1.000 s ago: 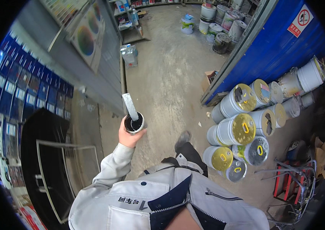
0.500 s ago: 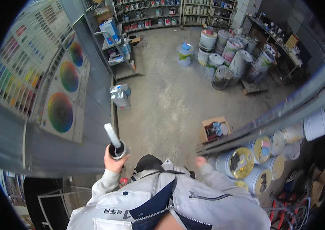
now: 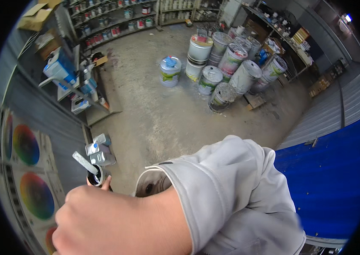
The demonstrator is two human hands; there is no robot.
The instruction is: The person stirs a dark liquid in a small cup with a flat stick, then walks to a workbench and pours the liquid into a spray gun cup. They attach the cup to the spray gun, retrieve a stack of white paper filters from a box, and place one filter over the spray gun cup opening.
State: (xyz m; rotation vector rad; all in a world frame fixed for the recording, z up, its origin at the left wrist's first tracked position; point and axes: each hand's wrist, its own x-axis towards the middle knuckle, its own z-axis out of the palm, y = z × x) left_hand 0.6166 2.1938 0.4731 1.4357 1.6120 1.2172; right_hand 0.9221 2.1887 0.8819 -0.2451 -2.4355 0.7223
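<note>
Cup: small dark cup [image 3: 96, 176], low left, by colour charts [image 3: 27, 170].
Stick: flat grey stick [image 3: 84, 162] in cup, leans up-left.
L hand: fingertip [image 3: 105, 182] touches cup; grip hidden.
R hand [image 3: 103, 221]: closed fist, up close, nothing seen in it, just right of cup.

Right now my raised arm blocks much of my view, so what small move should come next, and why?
Probably lower the right hand a little: it and its grey sleeve fill the foreground, nearly hiding the small black can with the flat stick in it.
</note>
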